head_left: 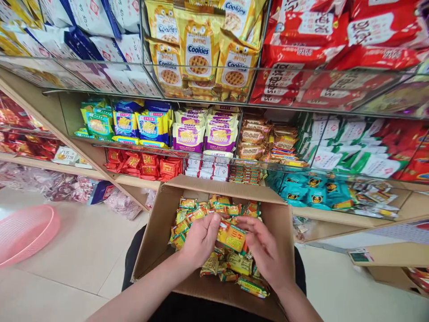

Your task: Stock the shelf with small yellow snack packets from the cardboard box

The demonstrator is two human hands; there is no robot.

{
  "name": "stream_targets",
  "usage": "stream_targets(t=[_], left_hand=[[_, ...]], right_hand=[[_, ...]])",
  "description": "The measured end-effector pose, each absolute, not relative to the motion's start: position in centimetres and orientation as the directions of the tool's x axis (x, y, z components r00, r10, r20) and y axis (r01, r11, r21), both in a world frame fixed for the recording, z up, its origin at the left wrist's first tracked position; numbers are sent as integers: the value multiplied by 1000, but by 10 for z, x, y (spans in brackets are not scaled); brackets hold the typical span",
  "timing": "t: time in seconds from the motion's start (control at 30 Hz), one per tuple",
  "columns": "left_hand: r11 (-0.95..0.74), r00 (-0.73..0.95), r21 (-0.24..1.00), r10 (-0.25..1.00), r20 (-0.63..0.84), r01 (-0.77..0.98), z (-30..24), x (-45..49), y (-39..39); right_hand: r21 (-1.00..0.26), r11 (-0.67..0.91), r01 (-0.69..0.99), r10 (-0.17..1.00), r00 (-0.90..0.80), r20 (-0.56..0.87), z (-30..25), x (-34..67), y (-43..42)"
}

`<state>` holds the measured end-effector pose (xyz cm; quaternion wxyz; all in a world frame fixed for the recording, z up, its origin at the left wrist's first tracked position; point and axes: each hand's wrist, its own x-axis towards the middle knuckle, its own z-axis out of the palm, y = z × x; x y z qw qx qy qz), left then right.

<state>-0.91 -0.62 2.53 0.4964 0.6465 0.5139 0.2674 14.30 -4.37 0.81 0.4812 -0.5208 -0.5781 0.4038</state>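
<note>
I have the left hand point(201, 241) closed on the near-left end of one orange-yellow packet point(234, 238), thumb laid along the top; the fingers underneath are hidden from me. The right hand point(264, 250) curls half open around the packet's other end, and whether it presses the wrapper or only hovers beside it, I cannot tell. The packet sits between the two hands, above the open cardboard box point(281, 232).

My first worry is the hold itself. If the left thumb eased while the right fingers were bearing nothing, I think the packet would slide down among the loose packets point(241, 264) below the grip, and (since they look so alike) I would struggle to pick it out again. Too hard a squeeze or twist from both ends could split the wrapper or crush whatever is inside.

The box worries me next. Dark-clad legs point(134, 250) show on either side of it, below and outside the grip, and I can't see what carries its weight. A shift of a knee might tip it, tumbling packets toward the near wall. Beyond the grip, the far flap point(224, 188) stands close to the shelf unit point(372, 217); reaching forward carelessly, I could catch a knuckle on that flap.
</note>
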Motion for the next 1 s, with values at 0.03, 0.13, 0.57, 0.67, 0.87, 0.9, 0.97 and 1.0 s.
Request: stream_targets(t=[0.03,0.13,0.57,0.67,0.87,0.9,0.97,1.0], left_hand=[[-88,395,888,912,-111,451,30,-8,-3],[-460,599,704,798,60,541,45,-1,16],[-798,794,112,554,-251,592,36,41,114],[-792,800,140,563,-207,594,34,38,111],[-755,771,157,611,-181,636,29,40,110],[-753,770,162,613,-178,637,28,40,110],[-753,770,168,612,-178,637,29,41,110],[-752,769,167,612,-184,638,29,42,111]], right_hand=[[-961,141,237,990,-63,130,14,149,-45],[-923,114,368,993,-58,99,28,176,-48],[-178,-182,967,983,176,-51,-7,302,56],[-44,-192,980,967,182,-179,-15,286,95],[6,-194,981,937,187,-296,-45,269,157],[9,-195,981,931,188,-314,-50,269,162],[15,-201,979,917,194,-348,-60,270,171],[19,-208,978,910,200,-364,-64,271,174]])
